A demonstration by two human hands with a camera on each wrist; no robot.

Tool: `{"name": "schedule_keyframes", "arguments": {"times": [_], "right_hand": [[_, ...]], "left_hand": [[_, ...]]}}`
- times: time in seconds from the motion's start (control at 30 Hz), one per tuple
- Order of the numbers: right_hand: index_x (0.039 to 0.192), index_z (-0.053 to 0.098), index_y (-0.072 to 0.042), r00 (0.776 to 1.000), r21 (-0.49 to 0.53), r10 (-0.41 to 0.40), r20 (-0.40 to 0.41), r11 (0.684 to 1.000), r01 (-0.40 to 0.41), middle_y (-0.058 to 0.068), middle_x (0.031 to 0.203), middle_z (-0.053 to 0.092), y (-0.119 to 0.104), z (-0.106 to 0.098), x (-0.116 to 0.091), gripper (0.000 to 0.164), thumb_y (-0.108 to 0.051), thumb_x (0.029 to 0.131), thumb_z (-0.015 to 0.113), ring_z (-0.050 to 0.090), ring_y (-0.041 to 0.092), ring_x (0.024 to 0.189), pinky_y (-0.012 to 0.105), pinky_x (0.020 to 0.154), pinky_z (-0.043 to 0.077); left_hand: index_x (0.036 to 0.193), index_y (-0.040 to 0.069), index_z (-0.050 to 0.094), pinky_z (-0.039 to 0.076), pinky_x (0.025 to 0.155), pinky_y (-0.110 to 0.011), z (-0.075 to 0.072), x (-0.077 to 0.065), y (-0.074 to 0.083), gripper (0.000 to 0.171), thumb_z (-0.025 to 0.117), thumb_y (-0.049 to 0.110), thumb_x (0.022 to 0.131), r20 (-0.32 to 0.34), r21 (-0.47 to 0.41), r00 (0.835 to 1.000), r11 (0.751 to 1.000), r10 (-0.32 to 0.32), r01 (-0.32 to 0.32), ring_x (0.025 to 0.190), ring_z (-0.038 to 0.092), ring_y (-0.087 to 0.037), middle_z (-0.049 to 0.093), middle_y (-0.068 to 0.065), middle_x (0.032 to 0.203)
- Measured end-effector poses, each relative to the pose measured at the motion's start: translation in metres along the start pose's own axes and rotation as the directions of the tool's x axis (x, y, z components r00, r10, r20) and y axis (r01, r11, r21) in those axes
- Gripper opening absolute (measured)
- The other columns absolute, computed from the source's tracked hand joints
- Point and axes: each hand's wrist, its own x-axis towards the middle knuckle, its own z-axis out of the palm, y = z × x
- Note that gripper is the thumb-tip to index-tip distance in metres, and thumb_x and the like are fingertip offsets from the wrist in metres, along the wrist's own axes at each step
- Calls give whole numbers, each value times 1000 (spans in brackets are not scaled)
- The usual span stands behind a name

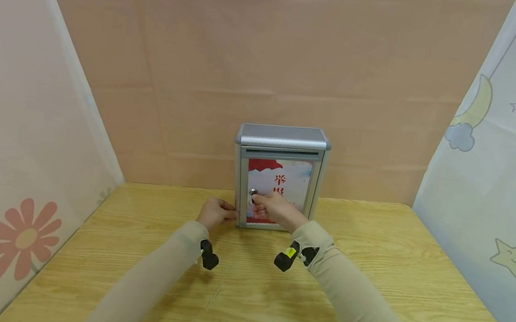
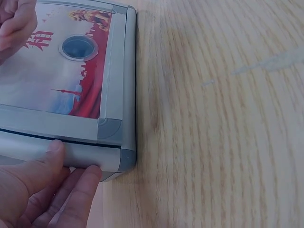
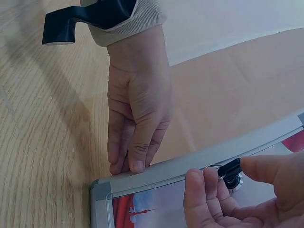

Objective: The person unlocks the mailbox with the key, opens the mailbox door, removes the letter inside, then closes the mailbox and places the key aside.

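Observation:
A silver-grey metal letterbox stands upright on the wooden table, its front door carrying a red and white printed poster. My right hand is at the left part of this door. Thumb and fingers pinch a black-headed key at the round metal lock; a thin wire ring shows beside it. Low on the box's left side, my left hand rests its thumb tip and fairly straight fingertips against the silver side wall. The right hand covers part of the poster's lettering.
The wood-grain table extends around the box. Behind it hangs a creased tan backdrop; pale printed sheets flank both sides, with a flower on the left. A round dark window sits low in the door.

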Motion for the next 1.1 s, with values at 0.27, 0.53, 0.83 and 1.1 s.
{"name": "schedule_keyframes", "arguments": {"times": [0.27,0.53,0.83,1.1], "right_hand": [[116,57,14,999,-87,-24,34,996,27,10,87,64,5,-4,-14,38,-20,104,44,62,12,75,41,91,55],[117,54,15,992,-3,-39,118,999,40,6,82,60,16,-11,-30,36,-17,104,43,60,12,74,34,82,56],[101,54,11,964,-19,-91,251,995,99,4,81,60,25,-30,-58,28,-14,104,41,62,13,76,25,74,56],[96,53,4,943,-37,-88,320,994,106,4,84,60,29,-50,-73,22,-11,104,39,63,14,79,31,81,57]], "left_hand": [[99,-10,71,58,81,-44,0,0,-1,19,73,0,83,1,-16,1000,1000,4,-4,80,72,-23,71,-21,97],[99,-9,71,59,79,-40,1,1,-4,19,73,2,84,-9,-20,1000,1000,-15,15,80,71,-23,71,-21,97],[100,-8,70,59,79,-39,1,2,-5,20,73,2,84,5,-18,1000,1000,-20,20,78,70,-19,71,-20,98],[106,-7,69,57,87,-44,-2,0,-3,22,71,3,86,28,-42,999,999,-15,16,89,70,-27,70,-21,103]]}}
